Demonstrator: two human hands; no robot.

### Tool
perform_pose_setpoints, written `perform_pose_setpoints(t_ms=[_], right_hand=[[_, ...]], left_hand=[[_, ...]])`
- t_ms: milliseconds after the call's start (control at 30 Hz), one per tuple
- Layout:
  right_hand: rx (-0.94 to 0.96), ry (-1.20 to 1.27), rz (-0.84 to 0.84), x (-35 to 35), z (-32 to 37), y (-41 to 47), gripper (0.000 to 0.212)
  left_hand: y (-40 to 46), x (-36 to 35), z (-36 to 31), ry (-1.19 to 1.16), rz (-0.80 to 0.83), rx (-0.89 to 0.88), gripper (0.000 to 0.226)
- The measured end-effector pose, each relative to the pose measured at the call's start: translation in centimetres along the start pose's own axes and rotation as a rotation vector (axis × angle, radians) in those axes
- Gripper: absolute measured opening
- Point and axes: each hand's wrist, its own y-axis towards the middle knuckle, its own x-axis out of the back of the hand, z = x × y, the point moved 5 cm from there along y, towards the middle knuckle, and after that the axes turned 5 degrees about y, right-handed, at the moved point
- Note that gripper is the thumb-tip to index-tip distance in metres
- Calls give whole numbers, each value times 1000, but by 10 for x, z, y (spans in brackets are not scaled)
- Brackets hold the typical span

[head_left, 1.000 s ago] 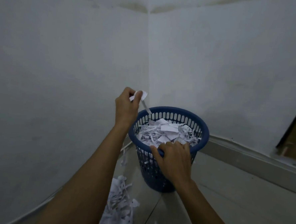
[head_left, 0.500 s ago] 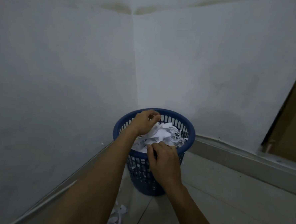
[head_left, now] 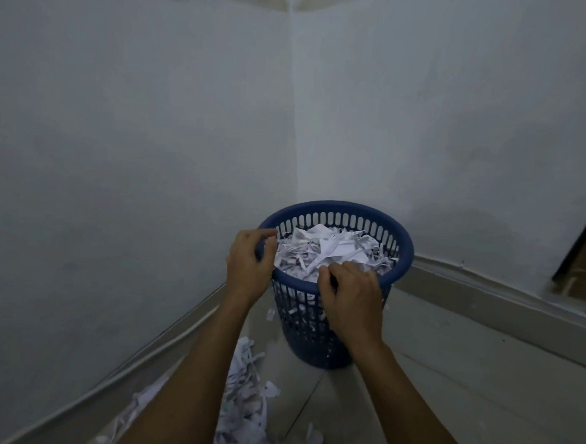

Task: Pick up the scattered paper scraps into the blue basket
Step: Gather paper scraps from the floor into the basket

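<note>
Head view: a blue basket (head_left: pixel 332 293) stands on the floor in a room corner, heaped to the rim with white paper scraps (head_left: pixel 327 251). More scraps (head_left: pixel 246 404) lie on the floor near the left forearm. They look feather-light, limp and easily scattered, best pinched in loose bunches. The left hand (head_left: pixel 247 267) curls over the basket's left rim; the right hand (head_left: pixel 352 294) grips the near rim, fingers bent inside.

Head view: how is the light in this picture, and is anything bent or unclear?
Head view: dim, bluish, even light; wide-angle lens bows the skirting and wall corner; blue basket and the scraps inside it stay readable; scraps on the floor look soft and grey.
</note>
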Motion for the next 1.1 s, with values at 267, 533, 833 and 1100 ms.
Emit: perform_pose_setpoints(t_ms=[267,533,833,1100], right_hand=[[-41,-31,17,-5,6,-1,33],[-52,-31,35,-3,7,-5,33],[-38,-12,72,-3,6,-6,35],[-21,-17,62,-3,5,-8,32]], left_hand=[[-56,-9,21,-138,-31,275,30],[-43,-7,16,-26,-20,202,38],[31,13,-50,-29,42,40,24],[40,-33,-41,81,421,67,20]])
